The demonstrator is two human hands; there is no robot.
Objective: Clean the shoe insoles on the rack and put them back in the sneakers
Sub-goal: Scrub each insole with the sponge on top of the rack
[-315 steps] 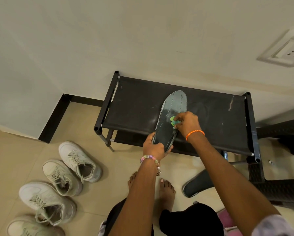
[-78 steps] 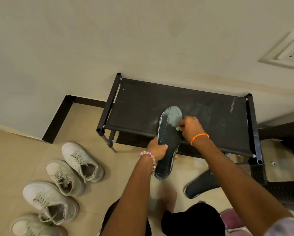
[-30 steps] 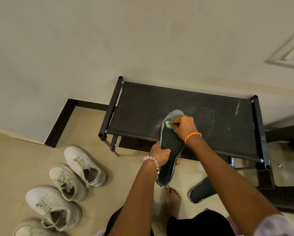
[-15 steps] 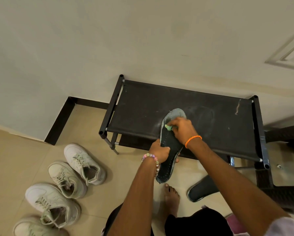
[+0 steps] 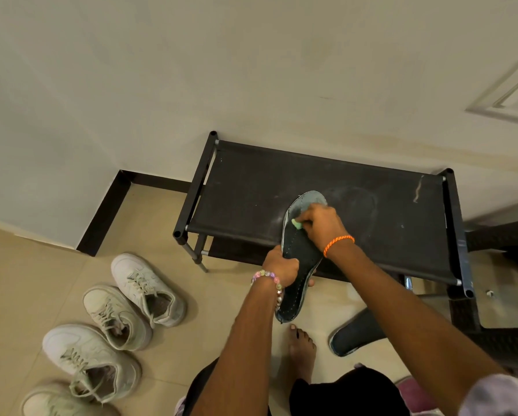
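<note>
A dark insole (image 5: 299, 253) lies tilted over the front edge of the black shoe rack (image 5: 251, 187), its toe on the top shelf and its heel hanging over the floor. My left hand (image 5: 281, 265) grips its middle from the left. My right hand (image 5: 320, 222) presses a small green cleaning piece (image 5: 296, 224) onto the pale toe area. A second dark insole (image 5: 353, 333) rests on the floor under my right forearm. Several white sneakers (image 5: 145, 288) stand on the tiles at the left.
The rack stands against a cream wall with a dark skirting (image 5: 104, 217). A wall socket (image 5: 512, 97) is at the upper right. Dark wicker furniture (image 5: 509, 340) stands right of the rack. My bare foot (image 5: 301, 346) is on the tiled floor below the insole.
My right hand with the green piece has kept rubbing the toe end of the insole in small strokes. My left hand holds the insole in the same place. The view has shifted slightly.
</note>
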